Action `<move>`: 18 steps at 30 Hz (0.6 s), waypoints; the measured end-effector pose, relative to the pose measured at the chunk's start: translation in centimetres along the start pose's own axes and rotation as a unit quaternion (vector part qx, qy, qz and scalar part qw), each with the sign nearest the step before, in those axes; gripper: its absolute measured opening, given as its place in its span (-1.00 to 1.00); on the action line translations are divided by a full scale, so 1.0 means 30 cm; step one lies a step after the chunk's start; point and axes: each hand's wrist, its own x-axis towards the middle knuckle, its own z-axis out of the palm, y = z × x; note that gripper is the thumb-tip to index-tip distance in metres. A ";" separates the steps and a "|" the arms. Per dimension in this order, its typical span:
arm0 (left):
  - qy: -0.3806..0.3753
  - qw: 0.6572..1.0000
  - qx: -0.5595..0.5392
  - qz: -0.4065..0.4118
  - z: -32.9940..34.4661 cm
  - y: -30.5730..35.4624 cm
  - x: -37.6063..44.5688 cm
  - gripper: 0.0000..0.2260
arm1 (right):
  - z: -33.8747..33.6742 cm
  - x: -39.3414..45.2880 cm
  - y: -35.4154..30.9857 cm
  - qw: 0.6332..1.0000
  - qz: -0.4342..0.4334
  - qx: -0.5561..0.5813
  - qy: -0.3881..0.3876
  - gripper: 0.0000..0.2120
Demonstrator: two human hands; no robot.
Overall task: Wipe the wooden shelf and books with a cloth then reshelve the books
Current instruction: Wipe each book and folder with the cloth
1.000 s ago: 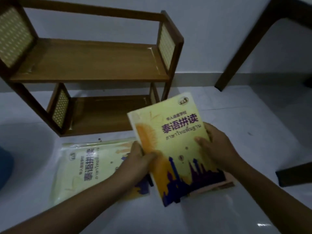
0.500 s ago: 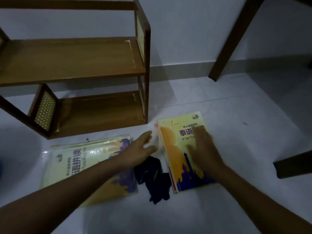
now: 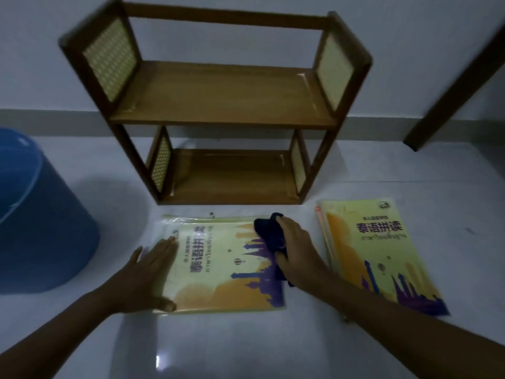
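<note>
A dark blue crumpled cloth [image 3: 269, 236] is grasped by the right hand [image 3: 296, 250] and pressed on the flat yellow book with purple towers [image 3: 224, 265]. That book is held down at its left edge by the left hand [image 3: 151, 272], fingers laid out straight. It lies on the white floor [image 3: 246, 348], just before the empty brown wooden shelf [image 3: 221, 105]. A second pile of yellow books [image 3: 374, 250] lies to the right. A big blue plastic tub [image 3: 38, 217] is seen on the left.

A dim room in a home, seen from floor level. A glossy white tiled floor [image 3: 246, 346] meets a plain pale wall [image 3: 246, 6] with a grey skirting strip. A small wooden shelf [image 3: 221, 110] with woven cane side panels stands against the wall; a blue plastic tub [image 3: 35, 214] sits at the floor's left edge, a dark furniture leg [image 3: 448, 86] at the right.
</note>
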 end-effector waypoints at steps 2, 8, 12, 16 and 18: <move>0.019 1.000 -0.014 0.013 0.013 -0.015 -0.002 0.17 | 0.109 -0.043 -0.088 0.994 -0.093 -0.044 -0.025 -0.43; 0.056 0.998 -0.025 0.020 0.034 -0.040 0.010 0.21 | 0.227 0.079 -0.212 0.890 -0.389 -0.124 -0.202 -0.53; 0.084 0.995 -0.057 0.022 0.058 -0.043 -0.003 0.22 | 0.192 0.308 -0.229 0.979 -0.113 -0.102 -0.136 -0.30; 0.097 0.992 -0.075 0.028 0.078 -0.059 -0.002 0.25 | 0.274 0.106 -0.414 0.953 -0.234 -0.087 -0.174 -0.31; 0.096 0.993 -0.067 0.033 0.084 -0.073 -0.002 0.27 | 0.291 0.035 -0.459 0.893 -0.361 -0.071 -0.259 -0.35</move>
